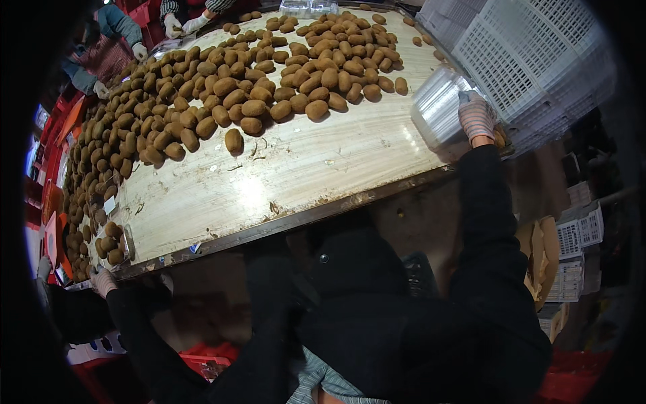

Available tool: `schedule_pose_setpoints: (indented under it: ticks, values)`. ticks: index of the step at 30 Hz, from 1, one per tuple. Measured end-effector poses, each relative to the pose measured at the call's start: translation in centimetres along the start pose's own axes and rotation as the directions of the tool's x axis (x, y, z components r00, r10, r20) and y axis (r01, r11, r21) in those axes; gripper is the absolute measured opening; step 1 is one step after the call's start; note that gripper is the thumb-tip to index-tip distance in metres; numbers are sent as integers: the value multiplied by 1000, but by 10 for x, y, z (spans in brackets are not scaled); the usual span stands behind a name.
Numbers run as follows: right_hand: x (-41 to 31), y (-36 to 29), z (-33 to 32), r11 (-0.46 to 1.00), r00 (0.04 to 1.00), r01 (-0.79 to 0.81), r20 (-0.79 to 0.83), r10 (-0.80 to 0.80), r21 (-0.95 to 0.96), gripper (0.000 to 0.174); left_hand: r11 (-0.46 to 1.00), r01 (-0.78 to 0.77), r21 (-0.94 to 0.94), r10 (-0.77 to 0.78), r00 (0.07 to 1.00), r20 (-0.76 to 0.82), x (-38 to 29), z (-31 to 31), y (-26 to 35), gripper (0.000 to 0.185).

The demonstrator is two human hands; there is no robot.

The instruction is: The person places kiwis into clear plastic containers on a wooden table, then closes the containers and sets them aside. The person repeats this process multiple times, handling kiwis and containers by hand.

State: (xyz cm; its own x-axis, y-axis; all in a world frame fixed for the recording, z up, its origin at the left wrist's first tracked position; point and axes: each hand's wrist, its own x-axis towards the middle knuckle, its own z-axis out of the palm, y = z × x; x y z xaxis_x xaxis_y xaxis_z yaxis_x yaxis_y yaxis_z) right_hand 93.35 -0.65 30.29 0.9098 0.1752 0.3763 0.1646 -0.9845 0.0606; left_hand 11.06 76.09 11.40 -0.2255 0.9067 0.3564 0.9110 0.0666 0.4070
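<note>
My right hand (pixel 476 117), in a striped grey-and-pink glove, grips the near right side of a nested stack of clear plastic containers (pixel 438 108) at the table's right end. Far to the left, my left hand (pixel 104 281) is at the table's front edge, close by a clear plastic container (pixel 129 243) that holds several kiwifruit (pixel 110 244). Its fingers are partly hidden, so whether they hold the container is unclear. Between my hands, loose kiwifruit (pixel 233 142) lie spread in a large heap over the far and left parts of the pale wood-grain table (pixel 303 166).
White plastic crates (pixel 515 55) are stacked against the table's right end. Co-workers' gloved hands (pixel 187 25) are at the far side, and another person's hand (pixel 44 266) is at far left. More clear containers (pixel 309 8) sit at the back edge. A cardboard box (pixel 540 257) stands lower right.
</note>
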Motion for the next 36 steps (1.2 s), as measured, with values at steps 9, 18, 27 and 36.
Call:
schedule_pose_setpoints:
  ticks: [9,18,27,36]
  values:
    - [31,11,0,949,978,-86,205,23,302,44,792,-208,-573,252,968,-3,-172,-71,123,34]
    - [44,26,6,889,959,-111,283,-21,443,42,750,-358,-556,473,878,73,-295,-45,220,25]
    - [53,31,23,963,959,212,225,-172,-166,26,721,-222,-656,466,857,221,-332,-30,259,23]
    - [49,42,39,991,992,-39,-113,54,129,19,726,-269,-633,512,825,237,-330,-17,246,27]
